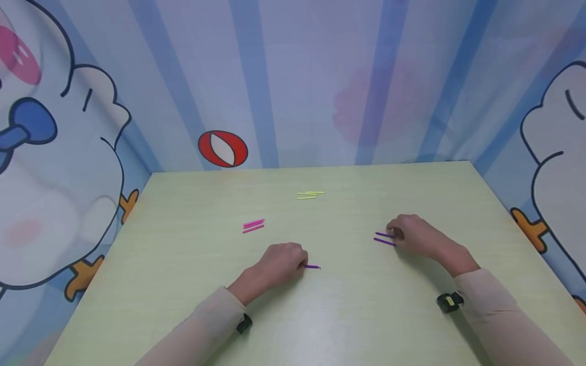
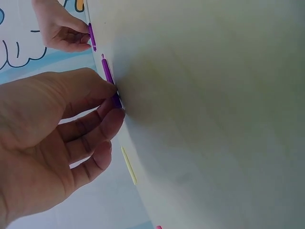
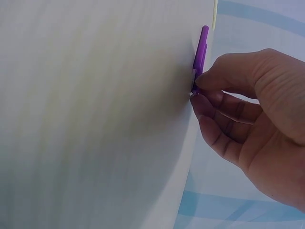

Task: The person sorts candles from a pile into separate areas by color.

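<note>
My left hand [image 1: 281, 262] pinches a purple pen [image 1: 313, 267] low over the table, and its tip end sticks out to the right. In the left wrist view, thumb and fingertips grip that pen [image 2: 109, 71] near its lower end. On the right side of the table, two purple pens [image 1: 383, 242] lie nearly parallel. My right hand [image 1: 416, 238] is at their right ends, its thumb and forefinger pinching the end of one purple pen [image 3: 200, 52]. The fingers partly hide the pens, so I cannot tell which of the two is held.
Several thin yellow pens [image 1: 306, 197] lie toward the back of the pale table [image 1: 206, 325]. Left of centre is a small group of pink pens [image 1: 254, 229]. A printed curtain [image 1: 311, 91] stands behind the back edge and along both sides.
</note>
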Motion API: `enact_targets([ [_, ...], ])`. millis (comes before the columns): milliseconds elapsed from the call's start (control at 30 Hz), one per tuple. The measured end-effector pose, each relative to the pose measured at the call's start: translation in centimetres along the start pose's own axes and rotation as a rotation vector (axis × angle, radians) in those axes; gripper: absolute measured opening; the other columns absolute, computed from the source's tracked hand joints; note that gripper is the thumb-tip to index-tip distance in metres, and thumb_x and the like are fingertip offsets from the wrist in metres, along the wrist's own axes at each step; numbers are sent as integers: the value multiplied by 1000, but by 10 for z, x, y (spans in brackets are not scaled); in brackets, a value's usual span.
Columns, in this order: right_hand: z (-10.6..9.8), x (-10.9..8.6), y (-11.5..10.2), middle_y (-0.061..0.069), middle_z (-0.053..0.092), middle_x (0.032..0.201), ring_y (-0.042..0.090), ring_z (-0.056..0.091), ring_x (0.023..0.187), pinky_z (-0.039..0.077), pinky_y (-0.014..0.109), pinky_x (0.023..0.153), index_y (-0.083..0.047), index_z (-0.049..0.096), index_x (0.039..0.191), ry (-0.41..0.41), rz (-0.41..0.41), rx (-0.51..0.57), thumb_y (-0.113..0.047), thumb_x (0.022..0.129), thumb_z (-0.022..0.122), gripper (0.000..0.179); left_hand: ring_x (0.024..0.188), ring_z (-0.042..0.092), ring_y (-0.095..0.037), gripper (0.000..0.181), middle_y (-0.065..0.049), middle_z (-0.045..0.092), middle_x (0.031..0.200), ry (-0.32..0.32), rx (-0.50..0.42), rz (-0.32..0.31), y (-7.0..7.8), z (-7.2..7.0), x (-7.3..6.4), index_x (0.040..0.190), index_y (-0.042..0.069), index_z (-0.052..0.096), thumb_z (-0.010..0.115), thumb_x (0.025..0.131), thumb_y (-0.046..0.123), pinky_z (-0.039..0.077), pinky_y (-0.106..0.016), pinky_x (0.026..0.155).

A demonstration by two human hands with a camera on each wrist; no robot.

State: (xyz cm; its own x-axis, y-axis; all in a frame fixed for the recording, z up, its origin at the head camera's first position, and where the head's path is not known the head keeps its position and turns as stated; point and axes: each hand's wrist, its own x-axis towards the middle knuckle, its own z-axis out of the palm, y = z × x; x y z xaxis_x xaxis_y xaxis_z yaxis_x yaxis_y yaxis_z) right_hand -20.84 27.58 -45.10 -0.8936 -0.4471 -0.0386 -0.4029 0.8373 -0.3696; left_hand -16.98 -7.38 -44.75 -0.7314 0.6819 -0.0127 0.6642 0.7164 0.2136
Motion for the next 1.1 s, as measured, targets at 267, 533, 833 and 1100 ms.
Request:
enact_targets([
  [267, 0, 0, 0, 11, 67, 94, 21, 60, 83, 54, 41, 77, 9, 69, 109, 5, 8, 4, 6, 84, 66, 26, 69, 50, -11, 5, 1, 57, 77, -38, -25, -21, -1, 3, 0, 88, 8, 72, 71, 89, 4, 46, -23, 64],
  [533, 1, 1, -1, 11, 68, 95, 21, 61, 84, 54, 42, 78, 9, 70, 108, -1, 7, 8, 6, 84, 65, 24, 71, 51, -13, 6, -2, 59, 78, -36, -66, -25, 0, 3, 0, 90, 5, 72, 69, 89, 0, 47, -26, 67],
  [833, 1, -1, 0, 10, 67, 93, 22, 61, 84, 53, 42, 78, 9, 70, 107, 15, 2, 0, 7, 84, 65, 24, 71, 52, -14, 5, -2, 57, 77, -14, -40, -15, -3, 2, -2, 85, 5, 70, 70, 87, 1, 47, -27, 66],
  [1100, 0, -1, -2, 11, 66, 92, 22, 61, 82, 53, 42, 77, 9, 70, 106, 18, -3, -10, 7, 83, 65, 23, 70, 52, -14, 6, -1, 58, 75, -10, -33, -14, -5, 3, -2, 83, 6, 69, 71, 86, 1, 47, -28, 65],
])
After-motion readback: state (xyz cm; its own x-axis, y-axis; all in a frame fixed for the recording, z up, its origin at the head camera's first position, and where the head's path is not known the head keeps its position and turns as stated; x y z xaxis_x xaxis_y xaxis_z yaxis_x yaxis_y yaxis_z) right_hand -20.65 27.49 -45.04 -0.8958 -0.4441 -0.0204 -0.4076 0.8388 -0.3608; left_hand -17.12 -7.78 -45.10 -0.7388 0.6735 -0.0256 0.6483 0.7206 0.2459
